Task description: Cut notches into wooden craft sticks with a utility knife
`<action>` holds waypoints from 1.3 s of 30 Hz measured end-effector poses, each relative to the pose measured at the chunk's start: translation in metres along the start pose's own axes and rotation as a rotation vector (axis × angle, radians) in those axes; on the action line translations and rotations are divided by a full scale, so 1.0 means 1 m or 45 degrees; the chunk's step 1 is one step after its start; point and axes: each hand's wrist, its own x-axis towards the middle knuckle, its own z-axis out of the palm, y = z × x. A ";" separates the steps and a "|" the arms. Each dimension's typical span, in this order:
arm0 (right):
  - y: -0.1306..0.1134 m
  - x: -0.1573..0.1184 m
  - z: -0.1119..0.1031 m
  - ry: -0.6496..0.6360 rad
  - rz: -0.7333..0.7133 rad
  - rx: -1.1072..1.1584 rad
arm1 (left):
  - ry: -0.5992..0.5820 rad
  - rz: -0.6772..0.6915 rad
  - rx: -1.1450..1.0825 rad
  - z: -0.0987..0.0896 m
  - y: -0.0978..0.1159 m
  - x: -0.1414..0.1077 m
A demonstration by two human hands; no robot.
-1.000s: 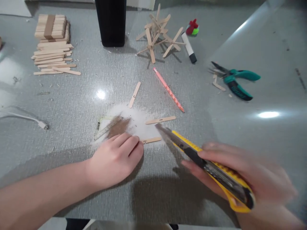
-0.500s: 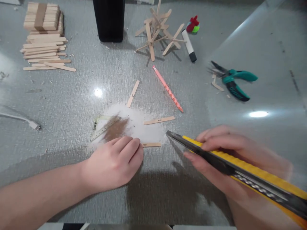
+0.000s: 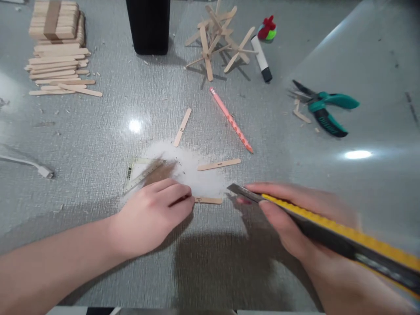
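My left hand (image 3: 154,214) rests on the table with its fingers closed on the left end of a notched wooden stick (image 3: 210,201). In my right hand (image 3: 295,218) is a yellow and black utility knife (image 3: 315,223), its blade out and its tip just right of that stick, not touching it. Two more notched sticks lie beyond: one nearly level (image 3: 219,165), one slanted (image 3: 183,127). White powder (image 3: 197,175) covers the table around them, and a clear set square (image 3: 141,177) lies left, beside a brown patch.
A pink pencil (image 3: 231,120) lies behind the sticks. Green pliers (image 3: 324,107) and a glue stick (image 3: 261,59) are at the right. Farther back stand joined sticks (image 3: 206,48) and a black container (image 3: 149,26). Stacked sticks (image 3: 59,65) and a white cable (image 3: 26,162) are left.
My right hand's fingers have moved forward along the knife towards its blade, and the knife has tilted a little flatter. My left hand has shifted slightly, its knuckles rolled.
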 end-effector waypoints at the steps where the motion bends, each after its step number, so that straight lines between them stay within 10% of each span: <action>1: -0.002 0.001 0.001 -0.029 0.065 0.096 | -0.002 -0.021 -0.038 0.000 -0.001 0.000; 9: -0.016 0.014 0.016 -0.129 0.064 0.371 | 0.026 -0.079 -0.143 0.002 -0.002 -0.002; 16: -0.016 0.019 0.033 -0.190 -0.354 0.421 | 0.029 -0.092 -0.192 0.003 -0.001 -0.002; 39: -0.015 0.021 0.033 -0.240 -0.399 0.353 | -0.037 -0.063 -0.284 0.000 -0.002 0.003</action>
